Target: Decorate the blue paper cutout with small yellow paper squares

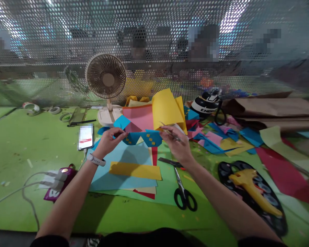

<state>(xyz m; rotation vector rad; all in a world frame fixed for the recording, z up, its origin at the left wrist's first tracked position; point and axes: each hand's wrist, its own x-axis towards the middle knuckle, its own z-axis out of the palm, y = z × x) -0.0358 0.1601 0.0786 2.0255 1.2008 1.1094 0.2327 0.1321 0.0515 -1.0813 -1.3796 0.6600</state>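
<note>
A blue paper cutout [151,140] with small yellow squares on it, shaped like a pair of glasses, is held up over the table. My left hand [110,139] pinches its left end between thumb and fingers. At its right end is my right hand [176,142], closed, with a pair of slim tweezers [167,129] also among its fingers. Below lie stacked coloured sheets, with a light blue sheet [100,180] and a yellow paper strip [136,171] on top. Black-handled scissors [181,190] rest by my right forearm, near a dark flat blade [167,160].
A fan [106,77] and a rolled yellow sheet [167,108] stand behind. To the left are a phone [86,136], a purple power bank [59,185] with cables, and tape rolls [54,110]. Paper scraps [216,140] and a yellow glue gun [257,192] on a black tray lie right.
</note>
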